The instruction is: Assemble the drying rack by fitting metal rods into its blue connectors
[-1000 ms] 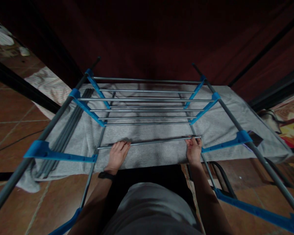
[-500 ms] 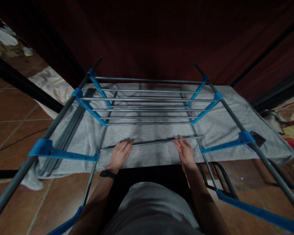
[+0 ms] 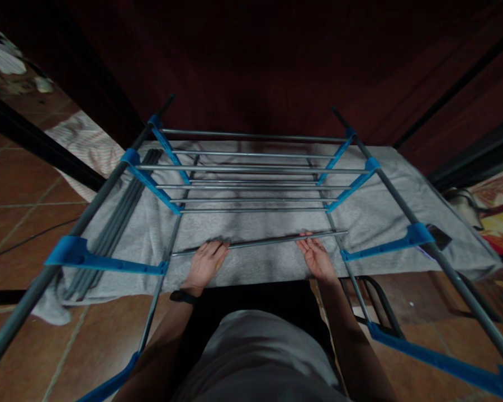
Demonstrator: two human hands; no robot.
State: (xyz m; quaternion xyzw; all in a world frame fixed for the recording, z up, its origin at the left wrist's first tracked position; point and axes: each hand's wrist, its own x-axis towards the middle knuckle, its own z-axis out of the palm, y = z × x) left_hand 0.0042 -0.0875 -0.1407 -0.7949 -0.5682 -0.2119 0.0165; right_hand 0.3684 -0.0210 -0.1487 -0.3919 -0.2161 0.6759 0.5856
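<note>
Both my hands are on one loose grey metal tube [image 3: 264, 242] that runs across the rack frame, its right end slightly farther away from me. Near its left end my left hand [image 3: 208, 261] is closed over it from above. My right hand [image 3: 315, 255] pinches it toward the right end, palm turned partly up. Around them stands a rack with grey poles and blue plastic brackets. The left end lies near the tip of a blue bracket [image 3: 109, 264]; the right end passes over a thin pole by another blue bracket [image 3: 383, 249]. Several crossbars [image 3: 251, 170] span the rack's far brackets.
Several loose grey tubes [image 3: 119, 223] lie in a bundle on the grey cloth [image 3: 243, 226] at the left. A dark flat object [image 3: 439, 237] rests on the cloth at the right. Behind the rack hangs a dark red curtain [image 3: 251, 67]. Tiled floor [image 3: 20, 346] shows below.
The tube and both hands stay almost in place. The view has shifted very slightly; no grip has visibly changed.
</note>
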